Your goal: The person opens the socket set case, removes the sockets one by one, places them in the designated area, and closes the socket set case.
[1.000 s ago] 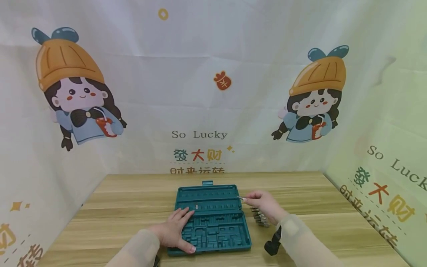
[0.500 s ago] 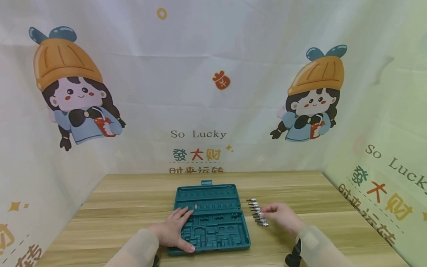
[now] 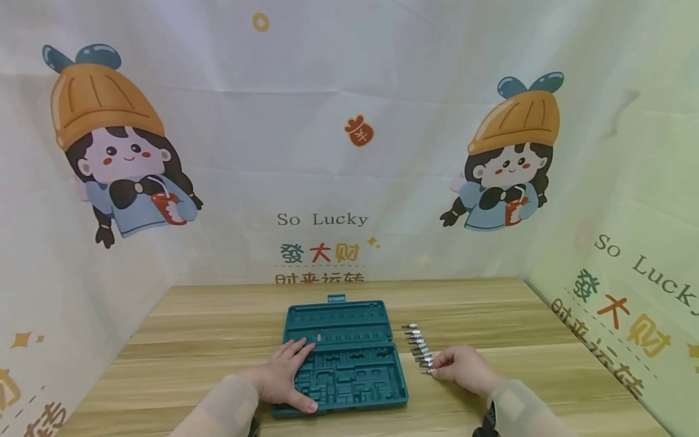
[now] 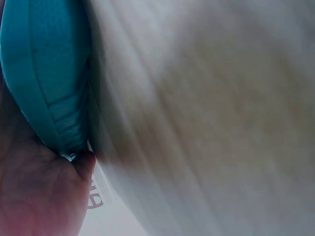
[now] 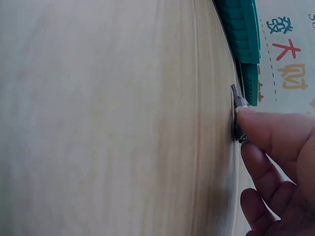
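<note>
An open teal plastic tool case (image 3: pixel 377 379) with moulded slots lies on the table. My left hand (image 3: pixel 278 373) rests across its left side, fingers spread, thumb along the front edge. In the left wrist view that thumb lies against the case (image 4: pixel 47 78). To the right of the case, several silver bit sockets (image 3: pixel 416 341) lie in a row. My right hand (image 3: pixel 466 367) pinches the bit socket (image 3: pixel 428 371) at the row's near end between thumb and forefinger. Its dark tip shows in the right wrist view, where my fingers (image 5: pixel 268 130) partly hide the socket (image 5: pixel 240 101).
One small pale piece (image 3: pixel 319 337) sits in a slot of the case's far half. The wood-grain table (image 3: pixel 218 328) reaches back to a printed cloth (image 3: pixel 235 182) that hangs behind and at both sides.
My right hand has gone from beside the case's far half, where it held a bit, to the near end of the row, uncovering the other bit sockets. My left hand stays on the case.
</note>
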A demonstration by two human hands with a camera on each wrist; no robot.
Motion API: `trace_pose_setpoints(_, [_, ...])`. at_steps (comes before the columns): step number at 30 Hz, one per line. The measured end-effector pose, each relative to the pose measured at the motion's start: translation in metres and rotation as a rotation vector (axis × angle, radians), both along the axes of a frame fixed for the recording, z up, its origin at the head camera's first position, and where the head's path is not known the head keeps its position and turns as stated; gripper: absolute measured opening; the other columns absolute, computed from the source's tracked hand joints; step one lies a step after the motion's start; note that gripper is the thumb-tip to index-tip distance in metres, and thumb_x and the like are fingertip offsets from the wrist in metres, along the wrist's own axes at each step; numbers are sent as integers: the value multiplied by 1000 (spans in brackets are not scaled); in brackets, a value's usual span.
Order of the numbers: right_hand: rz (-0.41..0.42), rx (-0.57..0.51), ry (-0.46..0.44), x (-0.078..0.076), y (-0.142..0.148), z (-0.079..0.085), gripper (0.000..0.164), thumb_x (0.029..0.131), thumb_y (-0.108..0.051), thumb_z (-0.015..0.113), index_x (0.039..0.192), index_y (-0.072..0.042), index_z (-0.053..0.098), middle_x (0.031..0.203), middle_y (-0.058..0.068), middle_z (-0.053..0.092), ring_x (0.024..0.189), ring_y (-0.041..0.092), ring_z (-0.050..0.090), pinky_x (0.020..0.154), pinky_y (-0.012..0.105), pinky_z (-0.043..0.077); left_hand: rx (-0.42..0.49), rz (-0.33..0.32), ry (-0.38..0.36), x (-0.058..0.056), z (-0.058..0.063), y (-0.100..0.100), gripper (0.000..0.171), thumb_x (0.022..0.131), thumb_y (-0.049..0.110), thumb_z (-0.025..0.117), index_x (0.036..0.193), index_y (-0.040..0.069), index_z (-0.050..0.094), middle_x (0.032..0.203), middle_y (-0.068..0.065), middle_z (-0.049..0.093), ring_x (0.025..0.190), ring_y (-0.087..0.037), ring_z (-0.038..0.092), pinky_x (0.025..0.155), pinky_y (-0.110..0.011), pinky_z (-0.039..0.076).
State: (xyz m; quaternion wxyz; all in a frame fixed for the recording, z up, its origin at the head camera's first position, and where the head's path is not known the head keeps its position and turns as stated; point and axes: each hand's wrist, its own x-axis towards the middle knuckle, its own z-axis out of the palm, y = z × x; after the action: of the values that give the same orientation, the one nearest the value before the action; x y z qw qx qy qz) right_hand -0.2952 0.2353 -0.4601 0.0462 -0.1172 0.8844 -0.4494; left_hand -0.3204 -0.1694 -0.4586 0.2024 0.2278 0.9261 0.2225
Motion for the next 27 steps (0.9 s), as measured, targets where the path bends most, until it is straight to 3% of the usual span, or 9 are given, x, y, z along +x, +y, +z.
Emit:
trace_pose_setpoints(17, [-52,15,17,-3,-3,3,15,72,-2,78,80,-3,66,75,0,61,70,16,54,63,28,44,-17,6,-13,8,12,5,114,68,68,73,155,19,18,160,-8,9,145,-36,2,106,-65,21])
trace_pose_setpoints(27, [0,85,24,-13,-25,40,9,85,-13,73,88,-7,67,81,0,62,75,15,55,67,33,45,-1,-2,-11,7,10,4,114,69,66,74,155,16,17,160,-10,9,145,-38,1,105,-65,21])
